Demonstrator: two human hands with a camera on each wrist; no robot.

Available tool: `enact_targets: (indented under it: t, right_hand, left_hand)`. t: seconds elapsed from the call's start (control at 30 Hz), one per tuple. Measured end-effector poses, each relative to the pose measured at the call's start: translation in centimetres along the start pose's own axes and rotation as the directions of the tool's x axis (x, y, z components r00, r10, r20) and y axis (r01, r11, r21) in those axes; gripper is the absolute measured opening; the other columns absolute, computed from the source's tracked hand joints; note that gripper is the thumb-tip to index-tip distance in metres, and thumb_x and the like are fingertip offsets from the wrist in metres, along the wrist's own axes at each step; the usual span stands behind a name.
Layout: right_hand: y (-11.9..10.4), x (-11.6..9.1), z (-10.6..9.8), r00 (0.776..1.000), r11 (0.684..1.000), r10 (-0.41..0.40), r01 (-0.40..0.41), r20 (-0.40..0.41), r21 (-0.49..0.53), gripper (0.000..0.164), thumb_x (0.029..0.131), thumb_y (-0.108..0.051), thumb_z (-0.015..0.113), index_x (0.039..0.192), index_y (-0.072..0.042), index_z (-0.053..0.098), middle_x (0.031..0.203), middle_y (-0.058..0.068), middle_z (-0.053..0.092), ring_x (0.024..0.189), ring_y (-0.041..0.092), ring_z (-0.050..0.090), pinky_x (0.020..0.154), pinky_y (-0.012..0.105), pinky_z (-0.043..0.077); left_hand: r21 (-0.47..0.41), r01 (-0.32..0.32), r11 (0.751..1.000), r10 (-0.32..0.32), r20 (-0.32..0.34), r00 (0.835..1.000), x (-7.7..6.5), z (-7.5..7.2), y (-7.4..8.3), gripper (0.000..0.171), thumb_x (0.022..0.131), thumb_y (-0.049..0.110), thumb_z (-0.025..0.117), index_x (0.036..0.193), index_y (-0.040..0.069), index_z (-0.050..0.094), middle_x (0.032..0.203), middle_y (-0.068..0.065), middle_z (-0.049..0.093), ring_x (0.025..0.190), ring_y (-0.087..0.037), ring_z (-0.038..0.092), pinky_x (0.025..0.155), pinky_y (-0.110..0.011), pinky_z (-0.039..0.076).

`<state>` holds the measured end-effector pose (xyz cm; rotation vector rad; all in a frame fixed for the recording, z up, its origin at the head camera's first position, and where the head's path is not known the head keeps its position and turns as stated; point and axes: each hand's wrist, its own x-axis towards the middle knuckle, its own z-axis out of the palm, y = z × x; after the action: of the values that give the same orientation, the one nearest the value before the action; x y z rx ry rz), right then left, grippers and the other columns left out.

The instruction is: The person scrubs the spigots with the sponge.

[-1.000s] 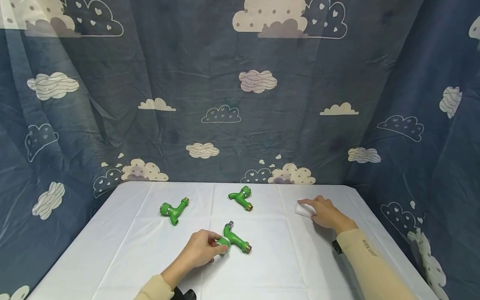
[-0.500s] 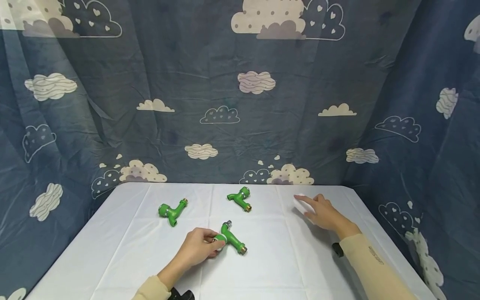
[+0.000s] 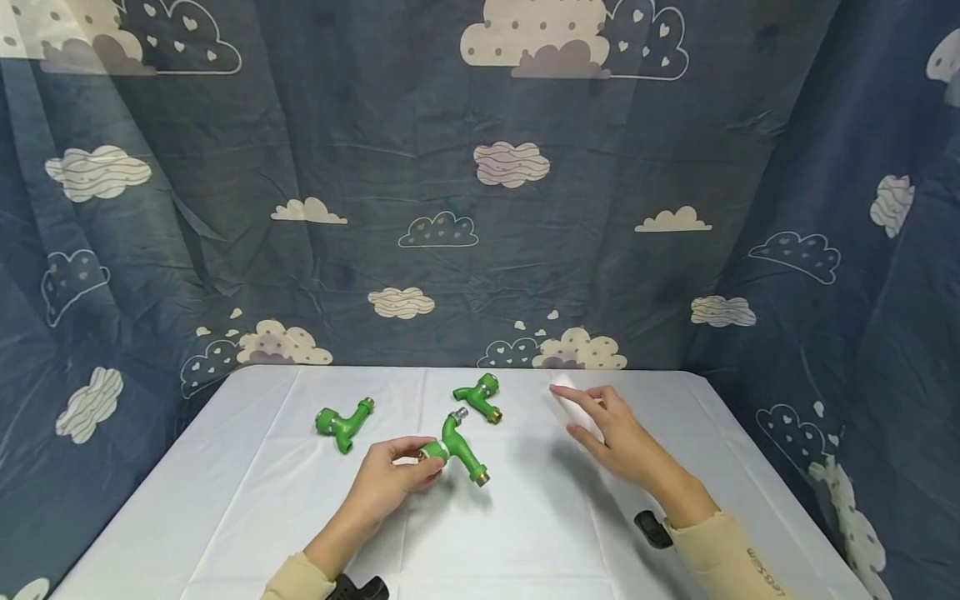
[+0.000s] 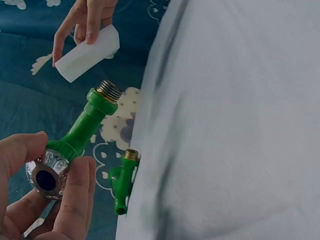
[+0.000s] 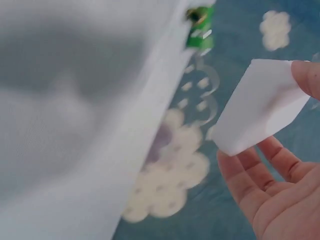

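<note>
My left hand (image 3: 384, 482) grips a green tap (image 3: 461, 450) by its handle end, raised over the table with its shadow below. In the left wrist view, the tap's threaded brass end (image 4: 109, 91) points away from the thumb and fingers. To the right, my right hand (image 3: 626, 443) pinches a small white rectangular pad (image 5: 257, 107) between thumb and fingertips. The pad is smooth and plain; its exact kind cannot be told. A gap separates the pad from the held tap.
Two more green taps lie on the white-covered table (image 3: 247, 500): one at the left (image 3: 345, 423), one near the back edge (image 3: 480, 397). A dark blue cloud-print curtain (image 3: 337, 267) hangs behind and along both sides.
The left hand has lifted the tap off the table. The right hand has picked up the white pad and moved left with it, toward the tap.
</note>
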<state>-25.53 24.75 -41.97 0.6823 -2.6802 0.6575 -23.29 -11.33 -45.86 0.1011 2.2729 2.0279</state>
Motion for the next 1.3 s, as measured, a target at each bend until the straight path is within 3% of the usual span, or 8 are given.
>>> enact_targets:
  t: [0.23,0.53,0.67,1.0,1.3]
  right_hand:
    - [-5.7,-1.1,0.8,0.993,0.996,-0.073,0.068,-0.09,-0.048,0.057,0.104,-0.024,0.073,0.155,-0.042,0.053,0.132,0.012,0.055,0.113,0.024,0.057,0.084,0.043,0.056]
    - [-10.3,-1.6,3.2,0.967,0.981,-0.155,0.127,-0.202,-0.149,0.063,0.099,-0.024,0.08,0.15,-0.052,0.055,0.134,0.011,0.056,0.117,0.025,0.059,0.078,0.043,0.063]
    - [-11.0,-1.6,3.8,0.958,0.974,-0.185,0.15,-0.22,-0.169,0.064,0.097,-0.025,0.082,0.149,-0.052,0.056,0.135,0.013,0.057,0.117,0.027,0.059,0.08,0.045,0.064]
    - [-11.1,-1.3,4.8,0.935,0.966,-0.223,0.173,-0.274,-0.194,0.066,0.094,-0.023,0.085,0.148,-0.05,0.059,0.134,0.016,0.059,0.113,0.031,0.061,0.08,0.046,0.064]
    - [-10.4,-1.2,5.3,0.929,0.979,-0.148,0.088,-0.339,-0.185,0.067,0.093,-0.022,0.085,0.148,-0.05,0.059,0.134,0.019,0.058,0.111,0.037,0.062,0.075,0.049,0.064]
  left_hand:
    - [-0.199,-0.025,0.98,0.031,0.028,0.999,-0.8,0.2,1.4,0.047,0.096,0.002,0.079,0.139,-0.009,0.065,0.114,-0.013,0.061,0.099,-0.022,0.081,0.092,-0.03,0.066]
    - [-0.329,-0.054,0.943,0.082,0.073,0.994,-1.7,1.0,2.3,0.05,0.093,-0.003,0.08,0.137,-0.013,0.058,0.107,-0.007,0.063,0.096,-0.021,0.082,0.095,-0.034,0.066]
    - [-0.357,-0.081,0.93,0.112,0.068,0.991,-1.8,1.2,2.7,0.047,0.092,-0.003,0.081,0.131,-0.012,0.056,0.108,-0.009,0.067,0.096,-0.023,0.082,0.095,-0.036,0.066]
    - [-0.347,-0.109,0.931,0.141,0.068,0.988,-1.9,1.0,3.1,0.046,0.093,-0.001,0.081,0.13,-0.014,0.058,0.109,-0.008,0.07,0.096,-0.022,0.082,0.095,-0.038,0.066]
    - [-0.348,-0.14,0.927,0.176,0.076,0.981,-1.9,0.9,3.0,0.042,0.092,-0.002,0.081,0.128,-0.013,0.06,0.105,-0.004,0.073,0.093,-0.021,0.082,0.094,-0.039,0.067]
